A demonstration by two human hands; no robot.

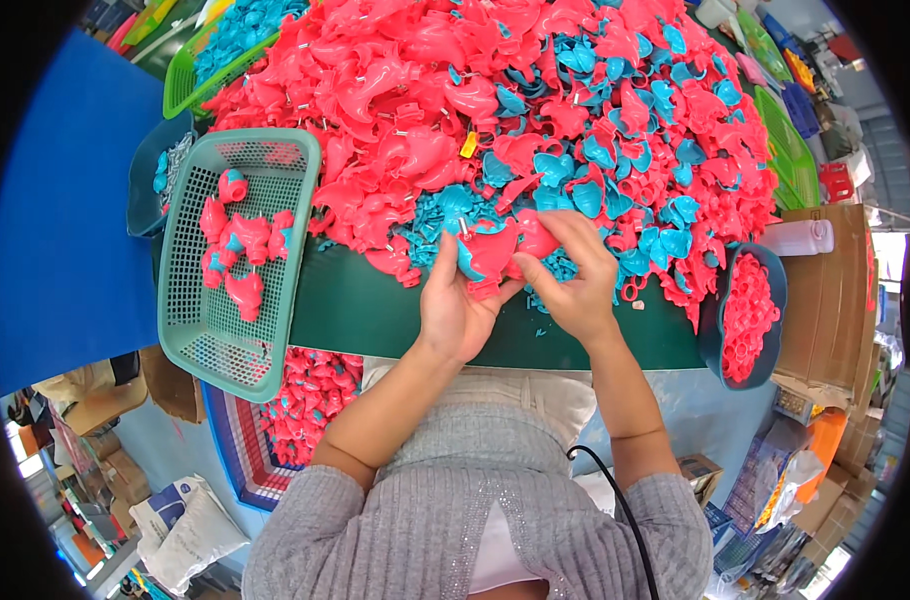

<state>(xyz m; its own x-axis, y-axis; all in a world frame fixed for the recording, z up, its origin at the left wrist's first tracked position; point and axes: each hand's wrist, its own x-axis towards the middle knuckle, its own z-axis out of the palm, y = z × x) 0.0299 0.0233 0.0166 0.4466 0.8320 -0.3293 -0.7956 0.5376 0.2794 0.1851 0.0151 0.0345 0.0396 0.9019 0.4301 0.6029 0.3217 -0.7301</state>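
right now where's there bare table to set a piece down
Bare green table lies between the mesh basket and the left hand, and along the near edge under both hands. Beyond the right hand, the pink and blue pile is crowded.

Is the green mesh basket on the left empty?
No, the green mesh basket holds several pink pieces with blue parts, clustered toward its far end.

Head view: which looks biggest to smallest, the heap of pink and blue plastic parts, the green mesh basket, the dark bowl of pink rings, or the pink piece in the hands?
1. Heap of pink and blue parts
2. Green mesh basket
3. Dark bowl of pink rings, though fisheye bending near the rim makes its size less sure
4. Pink piece, held by both hands
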